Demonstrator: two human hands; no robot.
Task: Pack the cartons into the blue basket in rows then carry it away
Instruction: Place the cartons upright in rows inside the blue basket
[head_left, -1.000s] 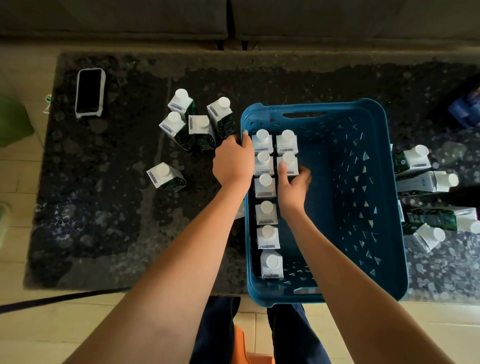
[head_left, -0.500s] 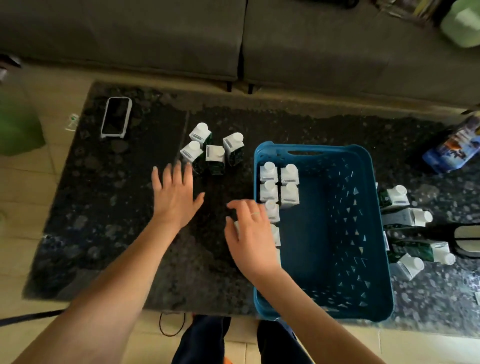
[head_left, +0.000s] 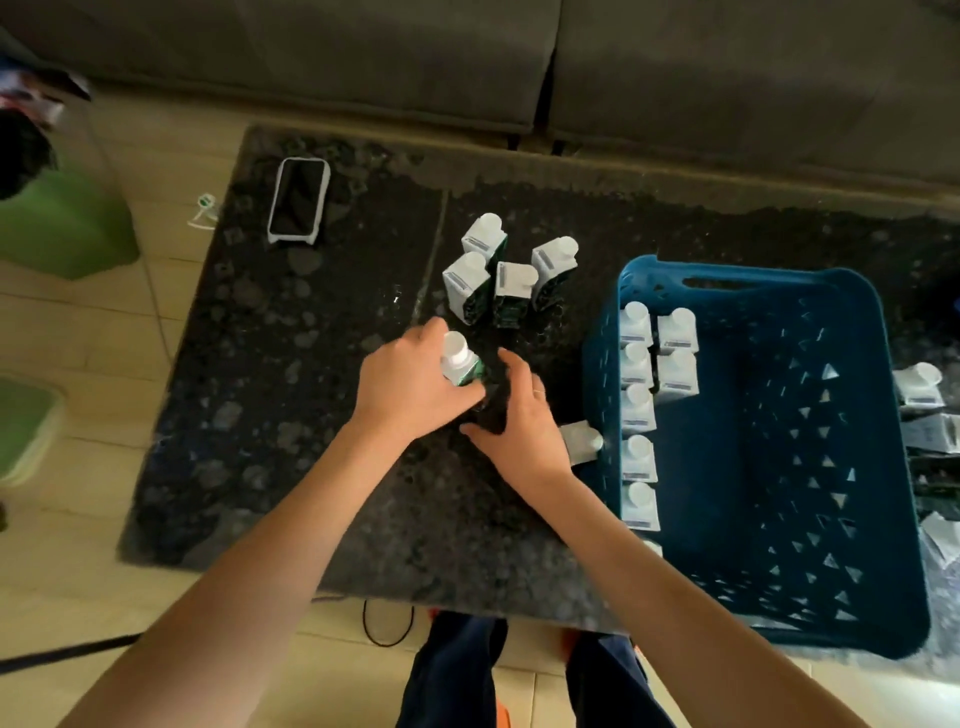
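My left hand (head_left: 410, 387) grips a small white-capped carton (head_left: 460, 361) on the dark stone table. Just right of that carton, my right hand (head_left: 519, 428) hovers with fingers loosely curled, holding nothing. The blue basket (head_left: 852, 467) stands to the right; several cartons (head_left: 638, 410) line its left wall and two more (head_left: 678, 353) start a second row. A carton (head_left: 582, 441) lies on its side between my right hand and the basket's left wall. Several upright cartons (head_left: 511, 273) cluster beyond my hands.
More cartons (head_left: 919, 387) lie along the basket's right side at the frame edge. A phone (head_left: 300, 201) lies at the table's far left corner. A grey sofa (head_left: 467, 62) runs behind the table. A green object (head_left: 62, 223) stands on the floor at left.
Both hands left the basket and moved left over the table. My left hand, open a moment ago, now grips a loose carton. The view shifted left.
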